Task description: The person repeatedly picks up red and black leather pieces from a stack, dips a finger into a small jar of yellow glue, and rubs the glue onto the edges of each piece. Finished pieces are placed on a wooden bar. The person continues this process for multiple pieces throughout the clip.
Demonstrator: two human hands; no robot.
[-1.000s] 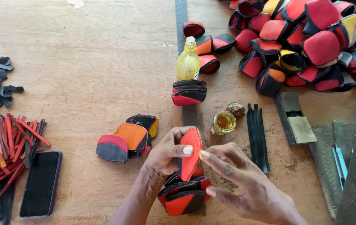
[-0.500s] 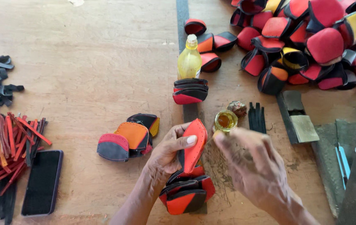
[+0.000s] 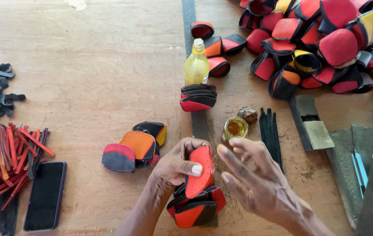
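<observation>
Pinched upright in the left hand (image 3: 178,165) above a stack of finished pieces (image 3: 194,209), the red leather piece (image 3: 200,171) needs even coverage; right hand (image 3: 256,185) hovers open beside it, holding nothing.

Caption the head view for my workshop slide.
Left hand holds a red curved leather piece; right hand open beside it.

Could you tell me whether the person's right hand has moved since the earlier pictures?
Yes. The right hand left the red piece, reached up toward the small jar, and has now come back down beside the piece, fingers spread.
</observation>
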